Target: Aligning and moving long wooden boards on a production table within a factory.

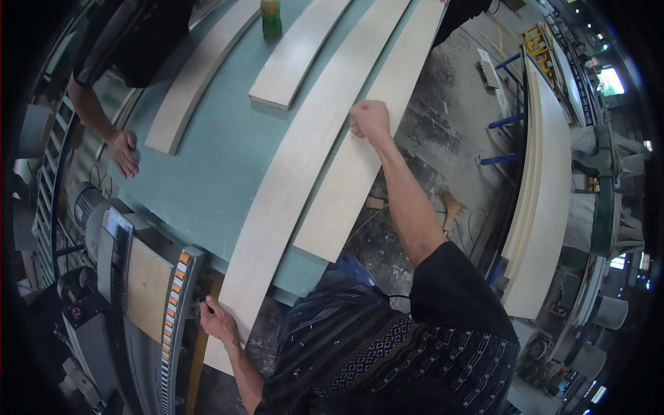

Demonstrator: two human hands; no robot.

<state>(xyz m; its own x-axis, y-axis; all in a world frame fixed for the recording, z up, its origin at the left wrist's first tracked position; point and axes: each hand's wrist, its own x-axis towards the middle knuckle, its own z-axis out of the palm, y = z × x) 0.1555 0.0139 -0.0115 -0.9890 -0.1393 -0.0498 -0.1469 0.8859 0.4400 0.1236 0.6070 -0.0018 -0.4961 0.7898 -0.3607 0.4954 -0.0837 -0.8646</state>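
A long pale wooden board (277, 197) runs lengthwise over the green tabletop (228, 138), its near end sticking out past the table toward me. At that near end is my left hand (218, 321), fingers curled; a small dark spot shows between them, too small to name. Beside the long board, with a green strip between, lies a second pale board (339, 204) along the table's right edge. My right hand (371, 120) is closed over this board's left edge, knuckles up. Whatever its fingers may hold is hidden.
Two shorter boards, a left one (197, 86) and a middle one (294, 59), lie farther off near a green bottle (271, 19). A co-worker's hand (124, 153) touches the table's left edge. A machine with an orange-and-white strip (174, 297) stands at near left; stacked panels (539, 187) stand right.
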